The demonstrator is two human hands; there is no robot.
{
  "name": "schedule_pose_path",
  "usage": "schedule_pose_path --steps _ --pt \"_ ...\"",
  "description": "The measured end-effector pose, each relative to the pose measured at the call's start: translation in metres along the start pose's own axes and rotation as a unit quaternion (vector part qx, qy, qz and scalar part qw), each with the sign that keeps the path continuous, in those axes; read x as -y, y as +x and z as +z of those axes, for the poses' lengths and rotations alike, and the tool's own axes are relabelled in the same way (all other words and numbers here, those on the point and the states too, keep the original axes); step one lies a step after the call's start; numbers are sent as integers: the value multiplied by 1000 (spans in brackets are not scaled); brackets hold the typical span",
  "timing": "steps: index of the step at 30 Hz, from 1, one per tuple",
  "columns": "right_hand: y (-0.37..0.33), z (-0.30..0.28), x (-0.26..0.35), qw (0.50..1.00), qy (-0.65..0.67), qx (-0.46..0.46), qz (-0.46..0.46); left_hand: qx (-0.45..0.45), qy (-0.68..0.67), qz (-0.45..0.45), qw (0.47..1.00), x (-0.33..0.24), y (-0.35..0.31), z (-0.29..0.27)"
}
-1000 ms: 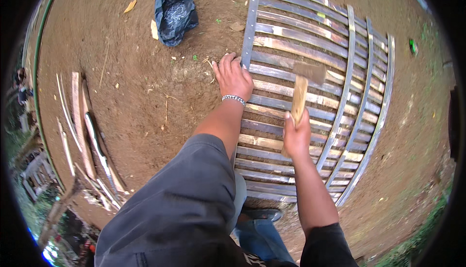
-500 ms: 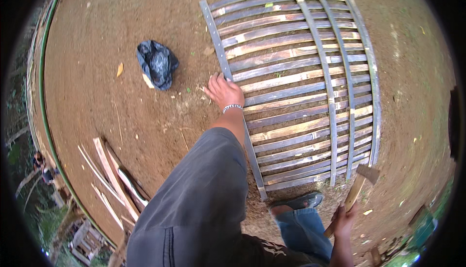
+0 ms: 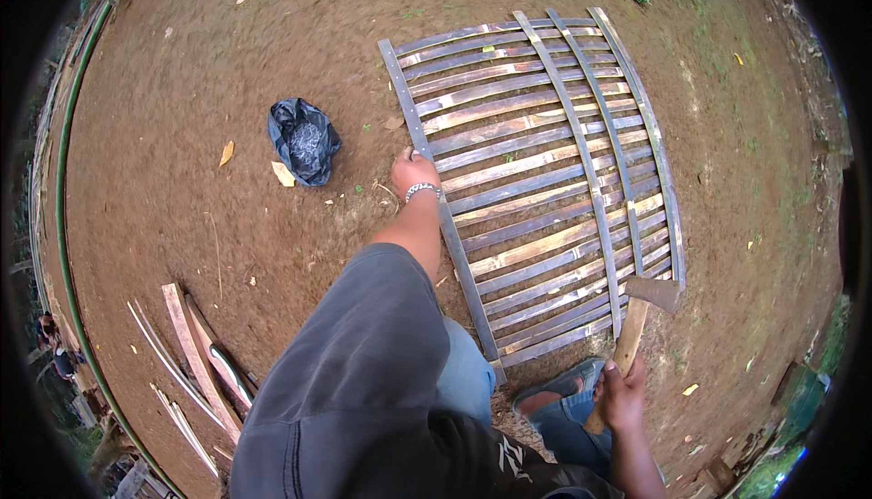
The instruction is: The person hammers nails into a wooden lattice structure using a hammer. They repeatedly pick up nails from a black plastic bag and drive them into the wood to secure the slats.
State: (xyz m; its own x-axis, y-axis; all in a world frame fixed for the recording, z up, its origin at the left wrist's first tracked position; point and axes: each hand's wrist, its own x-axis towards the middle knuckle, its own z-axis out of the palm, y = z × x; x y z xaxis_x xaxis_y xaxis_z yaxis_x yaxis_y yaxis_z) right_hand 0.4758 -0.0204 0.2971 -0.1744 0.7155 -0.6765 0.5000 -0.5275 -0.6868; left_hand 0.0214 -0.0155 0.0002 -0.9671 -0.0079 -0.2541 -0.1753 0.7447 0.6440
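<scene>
A slatted bamboo panel (image 3: 509, 168) lies on the ground in front of me, its many slats crossed by several long strips. My left hand (image 3: 415, 172) is closed at the panel's left edge strip (image 3: 463, 267), its fingers curled and partly hidden. On the lower right, my right hand (image 3: 624, 395) grips the wooden handle of a hatchet (image 3: 630, 337). The hatchet's metal head is up and overlaps the panel's near right corner in view.
A black plastic bag (image 3: 306, 142) with thin shiny pieces inside sits left of the panel. Wood and bamboo strips (image 3: 195, 345) lie at the lower left. My sandalled foot (image 3: 559, 388) is by the panel's near edge. A long green pole (image 3: 64, 199) runs along the far left.
My left hand has gone from spread fingers to a closed grip at the edge strip. The hatchet has risen slightly and shifted left in view. The view itself has also shifted.
</scene>
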Motion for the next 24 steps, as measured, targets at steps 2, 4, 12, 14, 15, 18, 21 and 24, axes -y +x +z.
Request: schedule_pose_path --steps 2,4,12,14,15,18,21,24 --pt "-2 2 -3 1000 -24 13 3 41 -35 34 998 4 8 -5" --pt "-1 2 -10 999 -47 20 11 77 -77 18 994 10 21 -6" --pt "-2 13 -10 998 -24 29 54 174 -183 -62 965 41 59 19" --pt "-3 12 -11 998 -29 29 52 188 -168 -54 966 39 57 24" --pt "-2 12 -13 998 -24 33 51 188 -183 -56 963 41 61 25" --pt "-3 15 -13 998 -22 43 45 183 -226 -64 955 43 62 26" --pt "-5 15 -13 998 -38 37 42 162 -254 -66 951 35 48 24" --pt "-7 16 -13 998 -32 35 48 127 -236 -51 962 29 39 19"
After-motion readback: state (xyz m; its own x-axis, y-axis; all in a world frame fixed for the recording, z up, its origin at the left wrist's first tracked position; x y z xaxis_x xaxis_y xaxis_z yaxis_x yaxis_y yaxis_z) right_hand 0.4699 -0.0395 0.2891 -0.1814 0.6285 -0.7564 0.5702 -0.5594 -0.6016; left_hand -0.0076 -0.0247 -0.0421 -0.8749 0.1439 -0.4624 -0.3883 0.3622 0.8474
